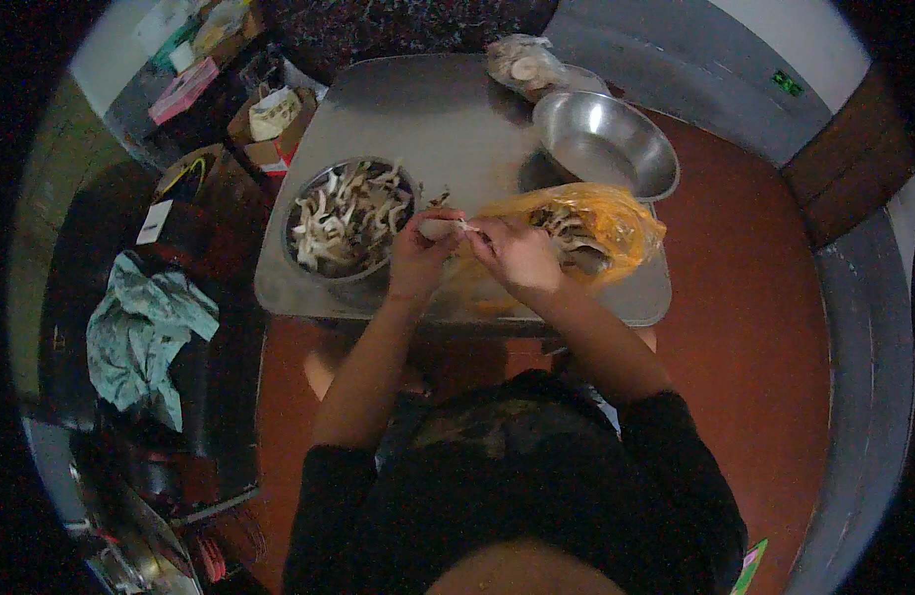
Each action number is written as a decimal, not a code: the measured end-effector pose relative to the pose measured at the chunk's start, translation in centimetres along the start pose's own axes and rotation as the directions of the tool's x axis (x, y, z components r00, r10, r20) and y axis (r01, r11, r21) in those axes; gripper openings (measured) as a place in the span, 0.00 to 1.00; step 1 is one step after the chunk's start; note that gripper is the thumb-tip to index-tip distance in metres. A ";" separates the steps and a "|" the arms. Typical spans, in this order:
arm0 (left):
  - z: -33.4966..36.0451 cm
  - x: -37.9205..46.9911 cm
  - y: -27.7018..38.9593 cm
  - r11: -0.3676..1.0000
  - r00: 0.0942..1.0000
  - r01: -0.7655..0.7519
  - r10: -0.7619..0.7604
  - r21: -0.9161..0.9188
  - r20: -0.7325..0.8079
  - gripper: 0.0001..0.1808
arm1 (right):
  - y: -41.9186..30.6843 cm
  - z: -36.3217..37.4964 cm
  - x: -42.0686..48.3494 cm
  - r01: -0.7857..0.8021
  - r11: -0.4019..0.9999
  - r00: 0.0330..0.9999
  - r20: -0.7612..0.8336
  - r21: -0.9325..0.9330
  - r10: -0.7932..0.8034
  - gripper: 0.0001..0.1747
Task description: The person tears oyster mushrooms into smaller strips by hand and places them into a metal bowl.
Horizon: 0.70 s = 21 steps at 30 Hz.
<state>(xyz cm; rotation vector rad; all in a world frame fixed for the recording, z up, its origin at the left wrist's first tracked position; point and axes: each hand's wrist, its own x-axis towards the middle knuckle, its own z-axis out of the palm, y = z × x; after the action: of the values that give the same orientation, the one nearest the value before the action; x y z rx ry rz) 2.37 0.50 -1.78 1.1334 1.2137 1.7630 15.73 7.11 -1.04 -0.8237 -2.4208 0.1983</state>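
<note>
Over the metal tabletop, my left hand (419, 259) holds a pale mushroom (439, 228) between thumb and fingers. The fingertips of my right hand (521, 253) pinch the mushroom's narrow right end, so both hands meet on it. Left of my hands sits a round metal bowl (292, 256) filled with torn mushroom strips (346, 216). To the right, an orange plastic bag (628, 223) lies spread open, with whole grey-brown mushrooms (576, 242) inside. A few dark scraps (437, 198) rest on the table just beyond my left hand.
A wide steel basin (606, 141) stands tilted at the table's (420, 111) right edge. Behind it is a clear plastic bag (528, 67) of pale round items. On the left, a crumpled light-green cloth (149, 327) drapes over a dark surface near cardboard boxes (268, 152).
</note>
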 end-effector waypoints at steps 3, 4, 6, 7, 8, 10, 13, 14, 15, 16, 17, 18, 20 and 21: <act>-1.0 -0.6 0.3 0.995 0.995 0.042 -0.034 0.087 -0.089 0.08 | -0.2 2.1 0.3 0.126 0.987 0.992 0.014 -0.100 -0.125 0.11; -1.3 -0.6 0.1 0.994 0.989 0.091 -0.083 0.055 -0.125 0.08 | -0.4 2.4 0.6 0.165 0.977 0.986 0.017 -0.136 -0.164 0.12; -1.3 -0.8 -0.3 0.998 0.976 0.059 -0.054 0.021 -0.211 0.08 | -1.2 2.8 1.3 0.117 0.980 0.992 0.073 -0.162 -0.106 0.11; -1.2 -0.8 -0.4 1.000 0.957 0.026 -0.028 -0.011 -0.288 0.08 | -1.7 3.0 1.7 0.124 0.979 0.991 0.075 -0.160 -0.113 0.11; -1.3 -0.9 -0.4 1.000 0.955 0.024 -0.026 -0.011 -0.294 0.08 | -2.2 3.2 2.1 0.041 0.997 0.999 0.015 0.068 -0.042 0.11; -1.3 -0.6 -0.3 0.954 0.898 0.115 -0.219 -0.277 -0.382 0.08 | -2.9 3.8 2.6 -0.029 0.956 0.999 -0.029 0.291 0.039 0.11; -1.3 -0.6 0.2 0.899 0.901 0.067 -0.240 -0.433 -0.361 0.08 | -3.5 4.6 2.7 -0.250 0.496 0.958 0.137 0.831 0.252 0.11; -1.4 -0.7 0.4 0.899 0.901 0.064 -0.239 -0.432 -0.363 0.08 | -3.6 4.7 2.8 -0.324 0.322 0.926 0.228 0.890 0.302 0.10; -1.5 -0.8 0.5 0.834 0.883 0.118 -0.336 -0.539 -0.327 0.08 | -3.7 4.6 2.8 -0.384 0.134 0.885 0.323 0.914 0.335 0.10; -1.7 -0.8 0.6 0.752 0.860 0.167 -0.427 -0.637 -0.278 0.09 | -3.2 5.1 2.8 -0.382 0.133 0.886 0.322 0.914 0.335 0.10; -2.2 -0.7 0.0 0.753 0.861 0.167 -0.426 -0.636 -0.278 0.09 | -2.2 5.9 2.7 -0.445 -0.008 0.838 0.420 0.895 0.347 0.10; -2.9 -0.5 -0.4 0.687 0.883 0.140 -0.413 -0.713 -0.224 0.09 | -2.1 5.9 2.8 -0.499 -0.151 0.785 0.519 0.853 0.340 0.09; -3.9 -0.5 -1.2 0.615 0.904 0.112 -0.390 -0.781 -0.177 0.10 | -1.9 6.0 2.8 -0.531 -0.210 0.755 0.571 0.821 0.323 0.09; -3.8 -0.5 -0.5 0.698 0.897 0.107 -0.375 -0.708 -0.234 0.10 | -1.8 5.6 2.9 -0.557 -0.267 0.720 0.617 0.786 0.316 0.09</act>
<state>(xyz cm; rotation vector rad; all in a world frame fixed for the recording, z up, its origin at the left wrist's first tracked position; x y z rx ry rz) -0.93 -1.00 -3.08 0.1934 0.7261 1.9979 9.79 7.65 -3.81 -0.8200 -1.0760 2.1792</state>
